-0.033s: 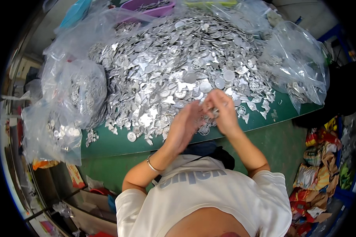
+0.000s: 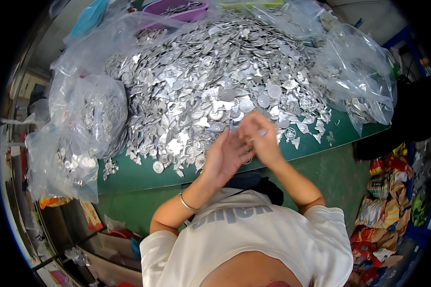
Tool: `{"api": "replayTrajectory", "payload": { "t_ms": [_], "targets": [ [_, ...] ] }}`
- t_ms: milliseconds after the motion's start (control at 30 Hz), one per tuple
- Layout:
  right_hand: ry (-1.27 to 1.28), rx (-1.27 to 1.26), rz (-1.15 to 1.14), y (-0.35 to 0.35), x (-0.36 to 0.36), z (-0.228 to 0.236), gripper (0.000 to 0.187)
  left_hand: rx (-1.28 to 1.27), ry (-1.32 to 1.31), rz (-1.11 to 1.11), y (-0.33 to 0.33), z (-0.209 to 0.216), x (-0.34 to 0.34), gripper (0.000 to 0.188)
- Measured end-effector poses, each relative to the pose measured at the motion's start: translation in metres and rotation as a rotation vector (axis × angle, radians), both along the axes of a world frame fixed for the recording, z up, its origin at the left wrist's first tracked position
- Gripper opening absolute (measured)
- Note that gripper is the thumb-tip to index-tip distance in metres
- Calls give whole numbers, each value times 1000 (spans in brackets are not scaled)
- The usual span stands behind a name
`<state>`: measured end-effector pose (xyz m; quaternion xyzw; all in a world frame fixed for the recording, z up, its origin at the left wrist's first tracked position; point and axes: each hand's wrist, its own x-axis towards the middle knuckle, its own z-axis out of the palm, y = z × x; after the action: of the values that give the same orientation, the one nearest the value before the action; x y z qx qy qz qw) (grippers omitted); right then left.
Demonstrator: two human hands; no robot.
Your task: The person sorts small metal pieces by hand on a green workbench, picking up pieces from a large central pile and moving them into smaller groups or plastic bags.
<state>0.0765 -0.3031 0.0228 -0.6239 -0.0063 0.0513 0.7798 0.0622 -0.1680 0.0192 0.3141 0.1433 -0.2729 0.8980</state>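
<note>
A big heap of silver metal pieces (image 2: pixel 215 81), discs and stamped shapes, covers a green table (image 2: pixel 134 177). My two hands meet over the near edge of the heap. My right hand (image 2: pixel 263 141) has its fingers curled around a small silver piece (image 2: pixel 262 132). My left hand (image 2: pixel 225 158), with a thin metal bangle (image 2: pixel 187 203) on the wrist, reaches its fingertips to the same spot. Both hands are motion-blurred, so the left hand's grip is unclear. Loose pieces (image 2: pixel 158 166) lie on the table just left of my hands.
Clear plastic bags of the same silver pieces stand at the left (image 2: pixel 86 119) and at the right (image 2: pixel 359 81). A purple tub (image 2: pixel 177 9) sits behind the heap. Colourful packets (image 2: pixel 388 191) are piled on the floor at my right. Shelving (image 2: pixel 81 239) lies lower left.
</note>
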Motion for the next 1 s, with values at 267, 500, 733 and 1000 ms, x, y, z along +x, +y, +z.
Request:
{"api": "replayTrajectory", "payload": {
  "t_ms": [267, 500, 733, 1000],
  "targets": [
    [-731, -825, -404, -41, -1, 0, 13, -423, 156, 95, -10, -29, 15, 17],
    [-450, -1338, -394, -178, 3, -31, 22, -121, 210, -27, -41, -17, 14, 16],
    [-576, -1552, -287, -163, 15, -40, 23, 61, -12, -294, -89, -27, 44, 35],
    [-519, -1686, -342, -157, 12, -42, 16, 252, 80, -345, -113, -30, 60, 18]
  ]
}}
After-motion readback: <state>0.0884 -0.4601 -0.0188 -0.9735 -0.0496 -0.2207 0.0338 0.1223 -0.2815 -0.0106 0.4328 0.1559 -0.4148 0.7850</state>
